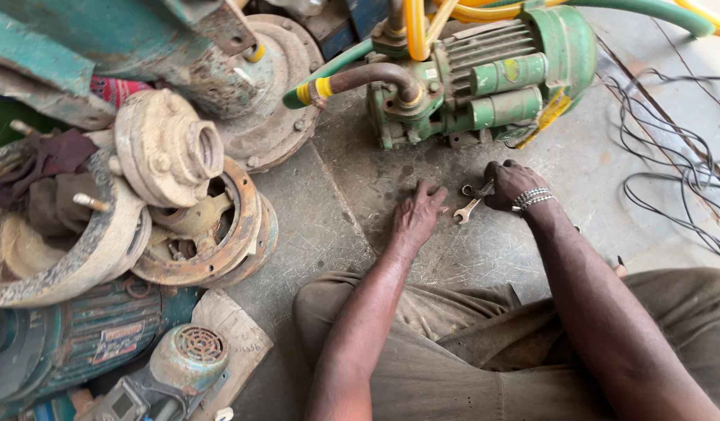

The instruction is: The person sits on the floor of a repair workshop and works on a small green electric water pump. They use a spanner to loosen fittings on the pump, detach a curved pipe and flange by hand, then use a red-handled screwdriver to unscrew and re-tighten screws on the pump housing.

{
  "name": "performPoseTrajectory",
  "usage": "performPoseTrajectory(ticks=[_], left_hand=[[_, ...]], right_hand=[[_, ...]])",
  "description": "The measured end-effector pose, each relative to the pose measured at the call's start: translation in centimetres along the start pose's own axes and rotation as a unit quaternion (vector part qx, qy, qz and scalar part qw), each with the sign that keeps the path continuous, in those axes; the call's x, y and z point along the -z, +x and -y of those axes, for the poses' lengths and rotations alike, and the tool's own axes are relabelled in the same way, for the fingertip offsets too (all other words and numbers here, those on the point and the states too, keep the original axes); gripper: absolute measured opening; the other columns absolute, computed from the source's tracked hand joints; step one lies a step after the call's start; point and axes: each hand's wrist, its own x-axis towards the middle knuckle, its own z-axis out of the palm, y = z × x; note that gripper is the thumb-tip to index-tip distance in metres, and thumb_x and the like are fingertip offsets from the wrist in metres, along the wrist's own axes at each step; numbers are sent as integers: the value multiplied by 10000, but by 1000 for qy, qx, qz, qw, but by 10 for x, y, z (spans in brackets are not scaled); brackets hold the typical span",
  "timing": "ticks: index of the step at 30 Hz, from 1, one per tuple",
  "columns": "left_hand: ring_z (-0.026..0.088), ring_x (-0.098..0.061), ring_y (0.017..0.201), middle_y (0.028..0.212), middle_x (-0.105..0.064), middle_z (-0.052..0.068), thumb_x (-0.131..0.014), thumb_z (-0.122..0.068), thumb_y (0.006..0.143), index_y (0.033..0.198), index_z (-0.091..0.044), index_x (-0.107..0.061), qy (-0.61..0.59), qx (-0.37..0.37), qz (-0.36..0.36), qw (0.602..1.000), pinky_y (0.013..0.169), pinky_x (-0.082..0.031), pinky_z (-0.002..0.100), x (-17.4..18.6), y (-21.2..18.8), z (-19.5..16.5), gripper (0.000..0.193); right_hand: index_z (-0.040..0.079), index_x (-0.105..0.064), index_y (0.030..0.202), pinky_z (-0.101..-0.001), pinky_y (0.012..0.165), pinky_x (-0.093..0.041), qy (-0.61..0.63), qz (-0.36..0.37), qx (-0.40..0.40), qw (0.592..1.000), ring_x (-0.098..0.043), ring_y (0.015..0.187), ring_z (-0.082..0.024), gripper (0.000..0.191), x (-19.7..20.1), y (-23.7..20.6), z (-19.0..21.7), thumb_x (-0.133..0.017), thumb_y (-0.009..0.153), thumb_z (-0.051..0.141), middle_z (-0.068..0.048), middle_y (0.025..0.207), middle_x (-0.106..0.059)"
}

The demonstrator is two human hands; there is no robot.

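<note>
Both hands down on the floor, spanner in the right, green pump motor just ahead.

The right hand [510,184] curls round one end of a small combination spanner [469,209], fingers pinching its shaft, the open jaw poking out toward 8 o'clock, low over the concrete floor [531,242]. The left hand [417,216] lies flat beside it at 9 o'clock, fingers pressed together, palm on the floor, holding nothing. The green pump motor [500,78] sits at 12 o'clock, near both hands. The risk as I read it: that grip is at the very end of the tool, so it could twist loose. Loose black wires [672,156] sprawl at 3 o'clock and could snag the wrist. Rusty pump casings [169,148] are stacked well off at 9 o'clock.
</note>
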Motion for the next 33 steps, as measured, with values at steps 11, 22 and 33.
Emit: performPoseTrajectory(ticks=[11,22,33], left_hand=[[306,-578,1327,1322,-754,138,-370,-562,1075,1600,-40,-256,-293,359,-140,875,1198,-331,468,115,-52,114,749],[252,-662,873,1112,-586,201,-729,-180,936,1448,-171,-499,-168,343,-269,884,686,-571,370,124,-67,137,562],[347,-653,1096,1189,-643,200,-604,-377,1045,1270,42,-640,-146,-46,-464,872,943,-515,420,208,28,-29,477]], right_hand=[[156,-673,1211,-443,1012,-541,57,-16,37,998,-639,1198,-326,539,-4,10,2,-827,726,337,-148,1153,-724],[52,-486,1385,-490,942,-548,48,-28,54,997,-646,1107,-412,842,4,13,14,-804,815,584,-296,1187,-636],[117,-687,1100,-430,954,-480,127,-450,254,847,-601,1050,-316,272,159,-14,80,-645,834,74,-92,1023,-652]])
